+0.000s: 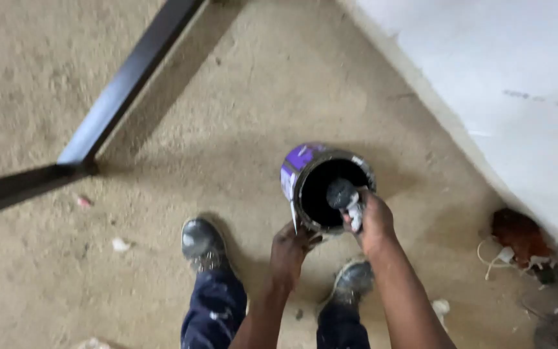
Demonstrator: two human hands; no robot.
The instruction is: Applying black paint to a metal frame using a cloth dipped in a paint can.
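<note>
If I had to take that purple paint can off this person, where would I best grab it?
Probably by the purple side wall of the paint can, coming from the far left, away from the person. It is tilted with its dark open mouth facing up, the left hand holds its near rim and the right hand has a tool in the opening, so those parts are taken.

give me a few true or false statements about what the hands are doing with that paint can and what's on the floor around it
1. The left hand grips the paint can at its near rim. True.
2. The right hand holds a paint-smeared tool over the can's opening. True.
3. The can has a lid on. False: it is open and dark inside.
4. The can's label is green. False: it is purple.
5. A dark metal bar lies on the floor. True.
</note>
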